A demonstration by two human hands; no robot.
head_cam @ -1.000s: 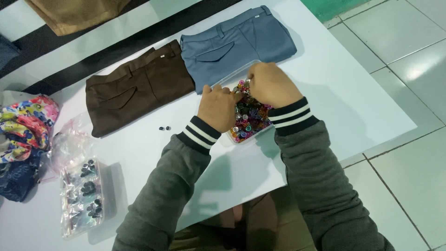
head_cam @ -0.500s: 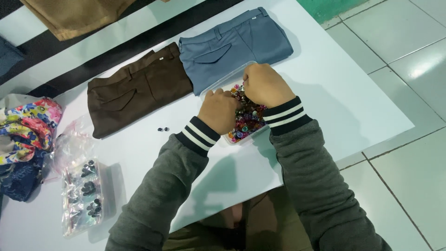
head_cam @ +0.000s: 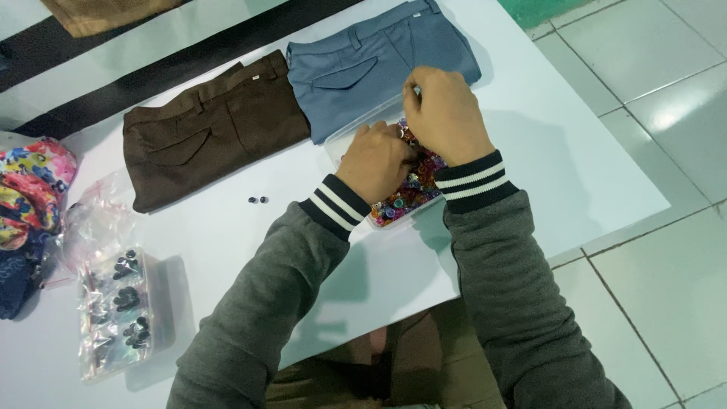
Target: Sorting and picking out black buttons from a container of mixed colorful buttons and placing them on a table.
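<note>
Both my hands are over a clear plastic box [head_cam: 338, 144] filled with small multicoloured beads or buttons [head_cam: 405, 201] on the white table [head_cam: 530, 151]. My left hand [head_cam: 376, 160] rests in the box with its fingers curled down among the pieces. My right hand [head_cam: 445, 113] hovers over the box's far side, fingers pinched together; what it pinches is too small to make out. Both arms wear grey sleeves with black and white striped cuffs.
Folded brown trousers [head_cam: 204, 132] and folded blue-grey trousers [head_cam: 379, 57] lie side by side just beyond the box. Two tiny dark buttons [head_cam: 257, 200] sit on the table. A clear box of dark pieces [head_cam: 121, 314], a plastic bag [head_cam: 95, 220] and flowered cloth [head_cam: 26, 189] lie at left.
My right hand has lifted slightly toward the box's far edge with its fingers pinched. My left hand stays in the box. The view has shifted a little.
</note>
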